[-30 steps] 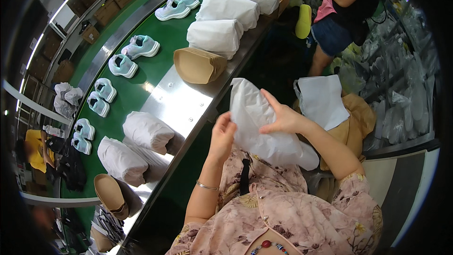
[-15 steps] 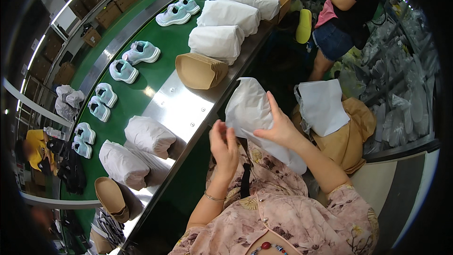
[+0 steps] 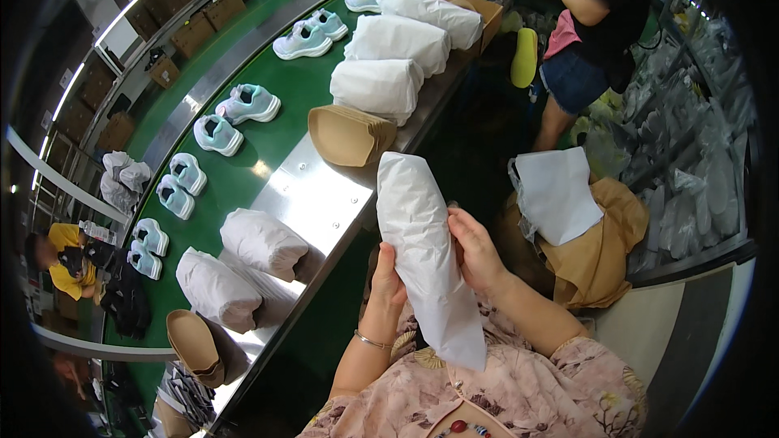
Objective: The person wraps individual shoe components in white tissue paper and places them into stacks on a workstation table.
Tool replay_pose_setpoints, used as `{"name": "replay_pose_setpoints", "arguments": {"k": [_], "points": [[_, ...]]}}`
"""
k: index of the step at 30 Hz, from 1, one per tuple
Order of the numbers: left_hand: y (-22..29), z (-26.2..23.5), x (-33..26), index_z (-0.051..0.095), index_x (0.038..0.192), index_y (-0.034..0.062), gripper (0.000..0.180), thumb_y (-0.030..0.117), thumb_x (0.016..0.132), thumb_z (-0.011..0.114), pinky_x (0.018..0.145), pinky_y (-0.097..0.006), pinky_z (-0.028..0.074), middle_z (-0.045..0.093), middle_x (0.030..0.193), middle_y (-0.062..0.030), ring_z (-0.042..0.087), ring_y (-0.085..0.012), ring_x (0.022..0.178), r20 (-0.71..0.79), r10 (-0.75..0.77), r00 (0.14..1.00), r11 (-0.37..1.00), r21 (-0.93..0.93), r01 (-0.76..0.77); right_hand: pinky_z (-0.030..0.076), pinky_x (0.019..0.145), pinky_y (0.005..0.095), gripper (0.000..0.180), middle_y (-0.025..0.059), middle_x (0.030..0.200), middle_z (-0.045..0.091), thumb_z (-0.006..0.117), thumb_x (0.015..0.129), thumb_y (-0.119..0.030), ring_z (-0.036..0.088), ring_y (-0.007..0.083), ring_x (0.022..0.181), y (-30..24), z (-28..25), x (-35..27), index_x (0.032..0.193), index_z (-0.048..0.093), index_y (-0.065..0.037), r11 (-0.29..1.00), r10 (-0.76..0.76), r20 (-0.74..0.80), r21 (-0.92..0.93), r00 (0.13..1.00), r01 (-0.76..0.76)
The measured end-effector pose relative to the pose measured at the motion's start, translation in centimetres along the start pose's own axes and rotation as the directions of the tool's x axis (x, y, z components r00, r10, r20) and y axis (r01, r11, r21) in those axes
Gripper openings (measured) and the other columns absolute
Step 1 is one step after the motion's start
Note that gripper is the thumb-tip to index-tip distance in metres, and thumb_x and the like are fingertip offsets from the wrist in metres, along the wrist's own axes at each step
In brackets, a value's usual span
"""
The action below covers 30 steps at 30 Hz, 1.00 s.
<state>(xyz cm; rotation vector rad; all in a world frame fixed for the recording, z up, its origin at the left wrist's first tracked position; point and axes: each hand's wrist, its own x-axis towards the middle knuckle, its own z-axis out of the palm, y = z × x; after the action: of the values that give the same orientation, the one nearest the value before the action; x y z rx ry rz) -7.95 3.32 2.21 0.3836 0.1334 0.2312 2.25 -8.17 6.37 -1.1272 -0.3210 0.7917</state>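
Note:
A long, crumpled roll of white tissue paper (image 3: 426, 251) stands tilted in front of my chest, wide at its top end and tapering to a loose flap at the bottom. My left hand (image 3: 388, 280) holds its left side with the thumb up, most of the fingers hidden behind the paper. On the opposite side my right hand (image 3: 477, 251) grips the edge, its fingers partly behind it. Whether anything is inside the paper cannot be seen. Beyond, nearest my left hand, a stack of brown cardboard shoe inserts (image 3: 345, 138) sits on the metal ledge (image 3: 324, 195).
Pairs of pale blue and white sneakers (image 3: 217, 136) line the green conveyor belt (image 3: 268, 150). White paper-wrapped bundles (image 3: 375, 88) lie along its edge, two more (image 3: 264, 243) nearer. White sheets (image 3: 560, 191) top a brown paper-covered pile at right. Another person (image 3: 588, 49) stands far right.
The paper has turned more upright, and its outline is now a narrower roll. My left hand has moved from beside it to hold its left edge; the right hand has shifted slightly lower.

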Motion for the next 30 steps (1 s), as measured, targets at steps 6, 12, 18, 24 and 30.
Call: {"name": "replay_pose_setpoints", "arguments": {"k": [6, 12, 18, 24, 30], "points": [[0.1, 2.3, -0.5, 0.027, 0.138, 0.0028, 0.088, 0.061, 0.079, 0.054, 0.103, -0.044, 0.036, 0.040, 0.136, -0.0150, 0.042, -0.0300, 0.123, -0.045, 0.031, 0.999, 0.999, -0.013, -0.032, 0.042, 0.082, 0.0243, 0.025, 0.0031, 0.098, 0.058, 0.041, 0.096, -0.022, 0.052, 0.0111, 0.091, 0.0, 1.1, -0.5, 0.106, 0.054, -0.003, 0.980, 0.009, -0.034, 0.199, 0.999, -0.002], [-0.4, 2.9, -1.5, 0.027, 0.138, 0.0049, 0.088, 0.064, 0.078, 0.052, 0.103, -0.044, 0.036, 0.040, 0.136, -0.0139, 0.043, -0.0295, 0.122, -0.065, 0.027, 0.998, 0.993, 0.118, -0.019, 0.041, 0.079, 0.0221, 0.021, -0.0002, 0.094, 0.055, 0.039, 0.094, -0.020, 0.050, 0.0084, 0.087, -0.5, 1.5, -0.6, 0.097, 0.055, -0.006, 0.992, 0.043, -0.125, 0.124, 0.991, -0.028], [-0.8, 3.4, -0.8, 0.029, 0.138, 0.0052, 0.092, 0.071, 0.076, 0.046, 0.102, -0.042, 0.037, 0.043, 0.134, -0.0136, 0.045, -0.0282, 0.121, -0.113, 0.026, 0.993, 0.997, 0.073, -0.018, 0.041, 0.077, 0.0210, 0.021, -0.0010, 0.090, 0.055, 0.039, 0.096, -0.023, 0.050, 0.0071, 0.083, -0.9, 1.6, -0.5, 0.094, 0.055, -0.009, 0.979, 0.025, 0.006, 0.204, 1.000, -0.026], [-1.0, 3.3, -1.8, 0.030, 0.137, 0.0030, 0.101, 0.071, 0.068, 0.058, 0.103, -0.040, 0.036, 0.042, 0.135, -0.0116, 0.044, -0.0250, 0.121, -0.106, 0.052, 0.993, 0.987, 0.156, -0.035, 0.041, 0.087, 0.0236, 0.030, 0.0020, 0.107, 0.058, 0.039, 0.097, -0.026, 0.052, 0.0091, 0.097, 0.4, 0.7, -0.1, 0.111, 0.055, -0.004, 0.994, 0.032, 0.011, 0.108, 0.999, -0.033], [-1.7, 1.9, -2.6, 0.026, 0.139, 0.0049, 0.110, 0.072, 0.060, 0.063, 0.104, -0.041, 0.034, 0.039, 0.138, -0.0095, 0.040, -0.0235, 0.125, -0.021, -0.089, 0.996, 0.961, 0.260, 0.092, 0.028, 0.103, 0.0304, 0.045, 0.0096, 0.143, 0.025, 0.039, 0.097, -0.032, 0.041, 0.0173, 0.121, 0.4, -1.4, 1.6, 0.128, 0.046, 0.000, 0.902, -0.289, 0.246, -0.253, 0.925, 0.349]]}}
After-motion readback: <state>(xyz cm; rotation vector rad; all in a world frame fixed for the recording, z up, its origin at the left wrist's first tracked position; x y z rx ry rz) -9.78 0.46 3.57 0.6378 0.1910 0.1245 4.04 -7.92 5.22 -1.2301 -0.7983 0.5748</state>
